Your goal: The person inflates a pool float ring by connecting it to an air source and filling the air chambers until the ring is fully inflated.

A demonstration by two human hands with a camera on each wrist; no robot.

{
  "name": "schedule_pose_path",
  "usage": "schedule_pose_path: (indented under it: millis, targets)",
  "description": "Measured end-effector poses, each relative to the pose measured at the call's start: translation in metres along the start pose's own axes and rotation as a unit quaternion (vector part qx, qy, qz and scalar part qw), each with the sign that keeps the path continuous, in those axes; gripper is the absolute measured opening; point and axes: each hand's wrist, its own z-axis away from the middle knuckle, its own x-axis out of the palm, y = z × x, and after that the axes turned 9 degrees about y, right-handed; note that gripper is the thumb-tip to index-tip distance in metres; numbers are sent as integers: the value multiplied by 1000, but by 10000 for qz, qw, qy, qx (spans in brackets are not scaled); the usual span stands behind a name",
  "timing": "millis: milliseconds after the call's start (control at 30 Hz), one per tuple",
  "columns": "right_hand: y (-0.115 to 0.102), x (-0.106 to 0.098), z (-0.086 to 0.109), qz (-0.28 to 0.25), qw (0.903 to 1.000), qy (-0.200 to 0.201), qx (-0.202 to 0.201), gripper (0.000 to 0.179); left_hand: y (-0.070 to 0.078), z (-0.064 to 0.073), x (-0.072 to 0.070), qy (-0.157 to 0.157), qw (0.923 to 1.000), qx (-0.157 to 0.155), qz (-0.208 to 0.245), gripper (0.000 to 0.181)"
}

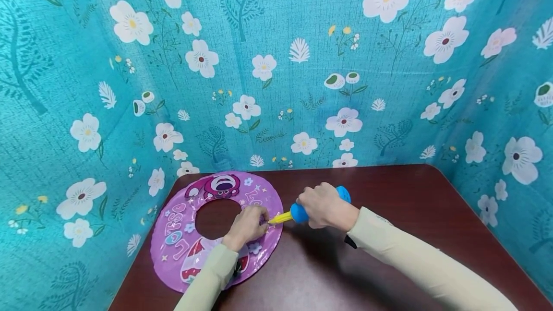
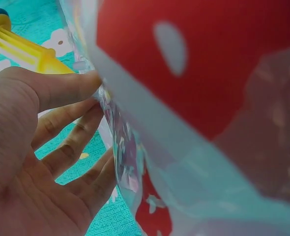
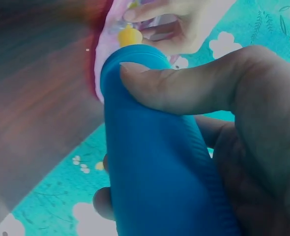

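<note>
A purple inflatable swim ring (image 1: 170, 232) with a cartoon bear and lettering lies at the left of the table. Thumb and fingers of my left hand (image 1: 245, 228) pinch the ring's surface near its right side, at the valve spot. My right hand (image 1: 325, 206) grips the blue body of a hand air pump (image 3: 152, 157), its thumb along the top in the right wrist view. The pump's yellow nozzle (image 2: 24, 51) points at the pinched spot and its tip reaches the left fingertips. Whether the tip sits inside the valve is hidden by the fingers.
The dark brown table (image 1: 389, 248) carries the ring and extends to the right under the right forearm. A teal flowered curtain (image 1: 276, 85) surrounds the table's back and sides.
</note>
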Motion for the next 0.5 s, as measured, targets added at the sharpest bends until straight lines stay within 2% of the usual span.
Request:
schedule_pose_path:
  millis: [233,500]
  targets:
    - [-15,-12,-11,551,9980,-306,65,44,1,-1,-2,-108,9999,-89,28,18]
    - [-32,-18,-18,1055,9940,-285,-110,44,1,-2,-3,-240,9993,-252,114,20]
